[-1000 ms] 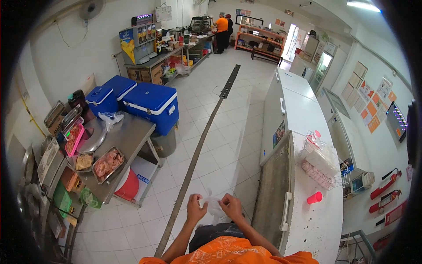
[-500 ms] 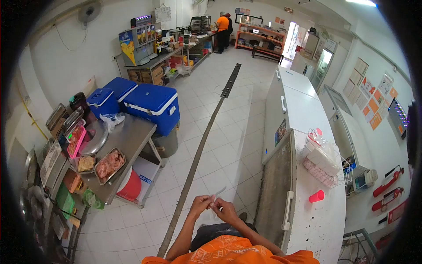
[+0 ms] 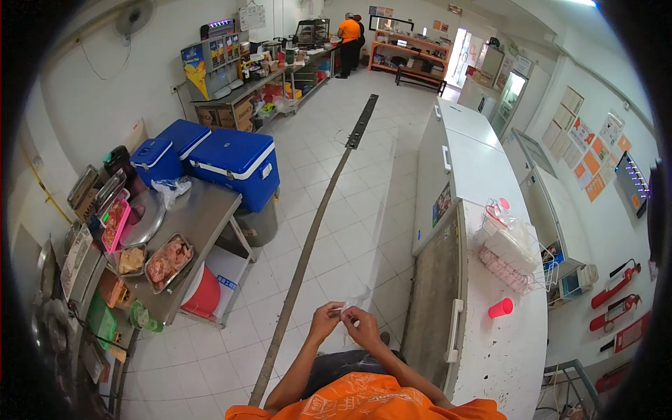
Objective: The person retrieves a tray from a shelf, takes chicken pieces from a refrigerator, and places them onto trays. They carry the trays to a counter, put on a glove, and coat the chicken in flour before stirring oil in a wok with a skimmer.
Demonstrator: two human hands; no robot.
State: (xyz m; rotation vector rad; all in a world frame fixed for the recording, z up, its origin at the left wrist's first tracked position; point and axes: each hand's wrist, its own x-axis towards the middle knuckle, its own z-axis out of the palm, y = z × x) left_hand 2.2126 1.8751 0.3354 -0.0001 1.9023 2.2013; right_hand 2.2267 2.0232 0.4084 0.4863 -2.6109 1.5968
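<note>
White tiles point(image 3: 329, 255), left hand point(image 3: 325, 322), right hand point(image 3: 365, 326) pinching plastic point(image 3: 356, 302)

Held item: a thin clear piece point(image 3: 355, 302) between the left hand point(image 3: 325, 323) and right hand point(image 3: 365, 327), left of the white chest freezer point(image 3: 504, 350); too small and see-through to identify.
Fingers: overlapping, so which ones pinch cannot be told.
Orange shirt point(image 3: 357, 399): cut off by the bottom edge.
Two people point(image 3: 350, 31): far beyond the freezer, too small to make out (backs turned).
Wall posters point(image 3: 588, 150): right of the freezer, print unreadable.
Shelves point(image 3: 70, 259): far left of the freezer, partly lost in the dark lens rim.
</note>
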